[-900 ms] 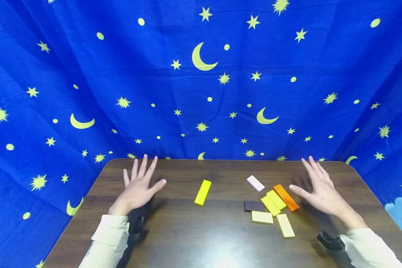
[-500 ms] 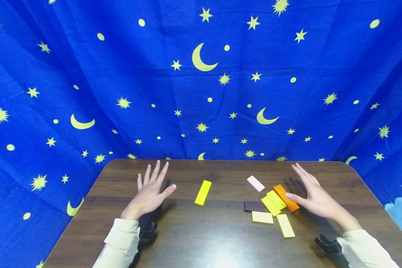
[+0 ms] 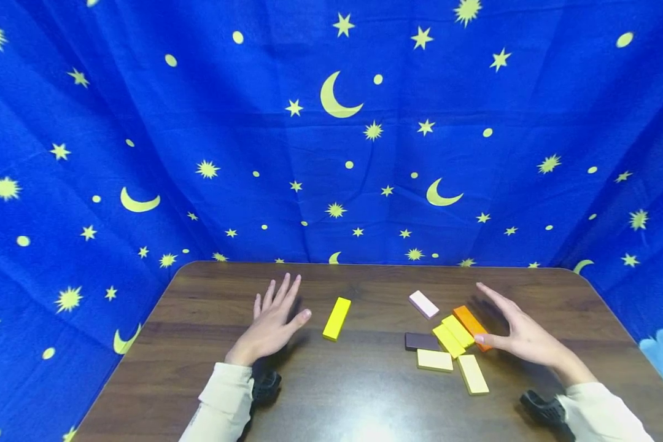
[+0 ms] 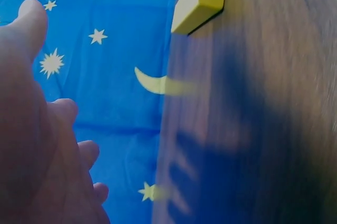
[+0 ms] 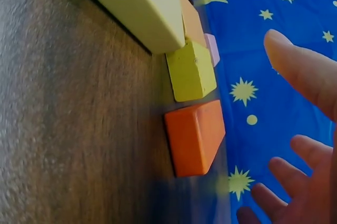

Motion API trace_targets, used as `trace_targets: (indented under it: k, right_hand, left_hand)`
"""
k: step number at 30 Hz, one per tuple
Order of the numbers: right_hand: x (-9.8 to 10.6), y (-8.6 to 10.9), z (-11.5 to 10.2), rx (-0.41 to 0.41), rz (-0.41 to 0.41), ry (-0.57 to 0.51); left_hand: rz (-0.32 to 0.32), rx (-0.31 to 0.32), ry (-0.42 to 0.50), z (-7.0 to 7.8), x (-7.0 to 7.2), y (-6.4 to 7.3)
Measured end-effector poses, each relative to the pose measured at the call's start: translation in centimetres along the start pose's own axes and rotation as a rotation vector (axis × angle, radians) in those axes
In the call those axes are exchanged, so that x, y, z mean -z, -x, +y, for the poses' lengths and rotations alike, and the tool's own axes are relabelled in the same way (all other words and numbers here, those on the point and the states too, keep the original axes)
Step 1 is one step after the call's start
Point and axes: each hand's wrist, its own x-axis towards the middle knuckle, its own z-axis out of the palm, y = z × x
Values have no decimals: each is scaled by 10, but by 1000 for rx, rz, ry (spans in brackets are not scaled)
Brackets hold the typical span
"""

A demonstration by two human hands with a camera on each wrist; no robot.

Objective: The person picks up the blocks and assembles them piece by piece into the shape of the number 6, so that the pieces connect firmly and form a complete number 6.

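My left hand (image 3: 267, 328) hovers over the table with its fingers spread, just left of a lone bright yellow block (image 3: 337, 318). That block's end also shows at the top of the left wrist view. On the right, my right hand (image 3: 527, 334) holds nothing, its thumb tip overlapping the orange block (image 3: 466, 323) in the head view. Left of the orange block lie two yellow blocks (image 3: 457, 330) side by side. Around them are a dark brown block (image 3: 420, 341), a pale cream block (image 3: 434, 360), another pale yellow block (image 3: 473, 375) and a pale pink block (image 3: 423, 304).
The dark wood table (image 3: 320, 393) carries all the blocks flat. A blue cloth (image 3: 226, 135) with yellow moons and stars hangs behind its far edge and along both sides. Each wrist wears a black strap-on device (image 3: 544, 407).
My left hand has moved right, toward the lone yellow block. My right hand has shifted left and its thumb now overlaps the orange block. The blocks keep their places.
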Motion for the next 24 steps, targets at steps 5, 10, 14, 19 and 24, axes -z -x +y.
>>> trace_targets:
  k: [5, 10, 14, 19, 24]
  right_hand:
    - [-2, 1, 5, 80, -2, 6]
    - [-4, 0, 6, 92, -20, 15]
    - [-5, -1, 7, 93, -39, 20]
    - [-6, -1, 8, 80, -94, 44]
    - [-6, -3, 7, 86, -135, 34]
  left_hand:
    - [-11, -12, 13, 3, -11, -4]
    - [-26, -24, 31, 4, -19, -5]
    - [-54, -26, 54, 6, -23, -6]
    - [-89, -29, 64, 9, -29, -8]
    - [-114, -24, 72, 11, -33, -8]
